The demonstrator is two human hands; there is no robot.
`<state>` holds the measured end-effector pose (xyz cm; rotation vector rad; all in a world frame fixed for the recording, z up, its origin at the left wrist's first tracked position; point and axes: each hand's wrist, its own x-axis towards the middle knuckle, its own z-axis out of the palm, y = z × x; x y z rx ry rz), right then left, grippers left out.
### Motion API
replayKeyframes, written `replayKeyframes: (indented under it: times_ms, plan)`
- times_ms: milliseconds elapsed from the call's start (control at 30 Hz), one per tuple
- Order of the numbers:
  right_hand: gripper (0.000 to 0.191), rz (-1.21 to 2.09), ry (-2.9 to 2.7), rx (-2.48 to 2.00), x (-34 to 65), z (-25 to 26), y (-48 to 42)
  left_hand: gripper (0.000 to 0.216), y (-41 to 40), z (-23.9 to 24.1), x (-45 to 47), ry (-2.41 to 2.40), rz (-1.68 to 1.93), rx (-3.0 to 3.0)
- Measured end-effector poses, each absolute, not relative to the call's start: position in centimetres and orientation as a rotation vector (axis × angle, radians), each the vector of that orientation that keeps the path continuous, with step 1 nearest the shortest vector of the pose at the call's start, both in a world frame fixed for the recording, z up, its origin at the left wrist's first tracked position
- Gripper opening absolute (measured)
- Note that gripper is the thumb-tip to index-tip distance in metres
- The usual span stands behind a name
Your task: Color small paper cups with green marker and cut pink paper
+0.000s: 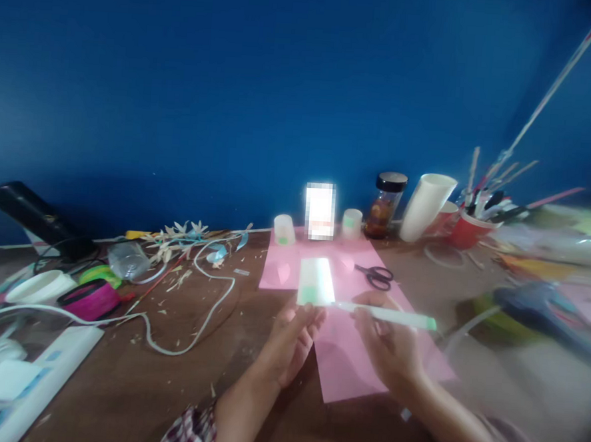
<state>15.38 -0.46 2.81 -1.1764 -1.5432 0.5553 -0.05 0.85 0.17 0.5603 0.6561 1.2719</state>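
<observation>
- Centrally, a left hand pinches the lower edge of a pale rectangular piece between thumb and fingers; a green patch marks its lower left, and glare brightens its right side.
- At right, the other hand, the right hand, grips a white pen with a green end, thumb and fingers closed around the barrel; its tip points at the piece's lower right corner, though blur hides whether they touch.
- Beneath and beyond, pink paper covers part of a brown table, with black-handled scissors lying just beyond the right hand.
- Behind, two small white cylinders with green patches, one left and one right, flank a glaring, pixelated rectangle.
- Farther right, a dark-lidded jar stands beside a tilted white tube.
</observation>
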Motion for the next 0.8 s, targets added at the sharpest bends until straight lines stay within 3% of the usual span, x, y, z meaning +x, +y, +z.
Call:
replayKeyframes:
  times_ms: [433,700,800]
  plan:
    - [0.007,0.481,-1.643,-1.110,15.44,2.85,-0.36,0.016,0.66,-0.05,0.01,0.664,1.232,0.570]
    - [0.007,0.522,-1.613,-1.136,15.38,2.80,-0.38,0.025,0.82,-0.15,0.03,0.669,1.230,0.542]
    - [0.005,0.519,-1.607,-1.131,15.36,2.68,-0.29,0.016,0.75,-0.18,0.05,0.664,1.230,0.548]
